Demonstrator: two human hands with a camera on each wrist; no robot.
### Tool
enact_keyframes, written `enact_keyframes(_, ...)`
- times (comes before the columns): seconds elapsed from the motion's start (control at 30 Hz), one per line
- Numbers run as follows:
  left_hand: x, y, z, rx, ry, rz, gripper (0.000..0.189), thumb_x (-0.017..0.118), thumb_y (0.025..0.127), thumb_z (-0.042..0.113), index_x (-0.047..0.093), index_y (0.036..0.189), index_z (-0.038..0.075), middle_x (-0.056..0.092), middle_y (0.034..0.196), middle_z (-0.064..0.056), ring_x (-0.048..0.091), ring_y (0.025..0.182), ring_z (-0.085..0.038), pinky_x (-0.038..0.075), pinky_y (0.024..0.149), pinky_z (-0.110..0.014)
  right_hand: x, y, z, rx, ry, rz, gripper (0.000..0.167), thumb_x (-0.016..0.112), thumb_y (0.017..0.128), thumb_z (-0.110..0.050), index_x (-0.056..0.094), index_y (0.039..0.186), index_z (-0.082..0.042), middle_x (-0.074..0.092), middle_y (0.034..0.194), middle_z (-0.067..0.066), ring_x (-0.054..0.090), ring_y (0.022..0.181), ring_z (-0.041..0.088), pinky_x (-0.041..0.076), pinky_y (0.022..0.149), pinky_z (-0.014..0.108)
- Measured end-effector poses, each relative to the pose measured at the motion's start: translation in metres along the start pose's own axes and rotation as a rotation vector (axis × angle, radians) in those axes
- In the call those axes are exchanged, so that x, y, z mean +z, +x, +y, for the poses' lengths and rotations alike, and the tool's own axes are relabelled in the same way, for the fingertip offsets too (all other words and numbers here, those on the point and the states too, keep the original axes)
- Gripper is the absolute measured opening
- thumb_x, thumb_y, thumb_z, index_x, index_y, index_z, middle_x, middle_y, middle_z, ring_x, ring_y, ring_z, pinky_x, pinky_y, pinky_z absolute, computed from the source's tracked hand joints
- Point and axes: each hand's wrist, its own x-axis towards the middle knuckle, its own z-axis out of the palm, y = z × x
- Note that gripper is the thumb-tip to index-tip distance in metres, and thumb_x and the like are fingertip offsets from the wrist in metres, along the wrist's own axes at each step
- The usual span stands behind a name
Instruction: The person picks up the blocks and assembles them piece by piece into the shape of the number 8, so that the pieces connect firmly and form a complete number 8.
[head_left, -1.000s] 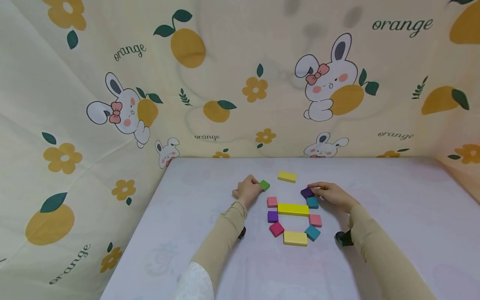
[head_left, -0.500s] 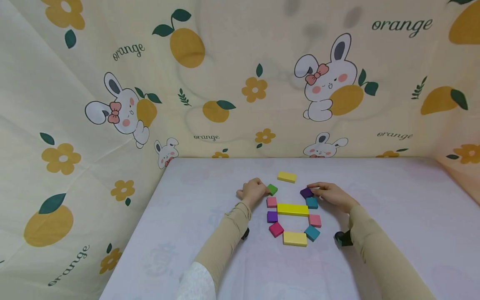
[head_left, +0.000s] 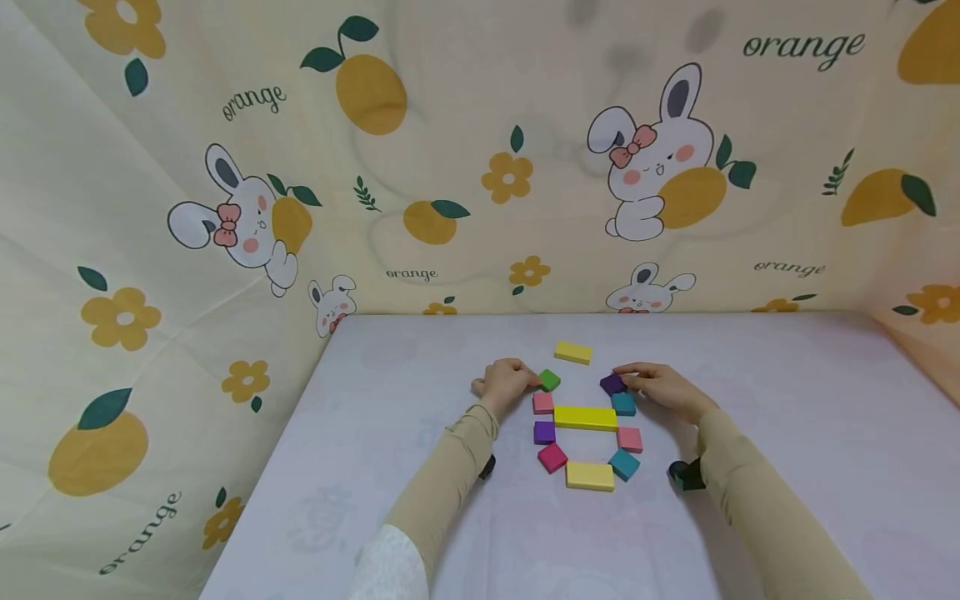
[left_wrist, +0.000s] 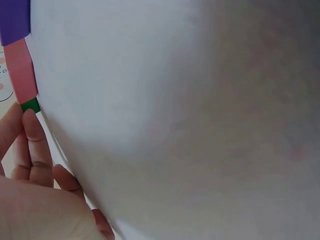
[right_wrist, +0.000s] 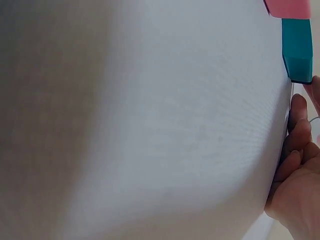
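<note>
My left hand pinches a green block by its left side, just behind a pink block. The left wrist view shows thumb and fingertip at the green block, beyond the pink block. Across the ring of blocks, my right hand holds a dark purple block between index finger and thumb. It sits at the back corner of a teal block. In the right wrist view the teal block hides the purple one.
A long yellow block spans the ring's middle. Pale yellow blocks lie at the back and front. Purple and magenta blocks line the left, pink and teal the right. A patterned cloth hangs behind the table.
My left hand has moved the green block right and slightly nearer, up to the pink block's back corner. The right hand has stayed at the dark purple block.
</note>
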Motion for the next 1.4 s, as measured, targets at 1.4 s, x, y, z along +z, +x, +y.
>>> enact_keyframes(1.4,-0.0035,0.0071,-0.0096,-0.005,0.045,-0.109,0.023,0.068,0.079,0.046,0.068,0.08,0.023,0.065,0.092,0.005,0.048,0.111,-0.025,0.015,0.1,-0.055,-0.0005,0.0003,0.0031,-0.007,-0.001,-0.01,0.044,0.042,0.099,-0.03,0.043,0.138,-0.011,0.038,0.142,0.022,0.034,0.124,0.038,0.023,0.107,0.06)
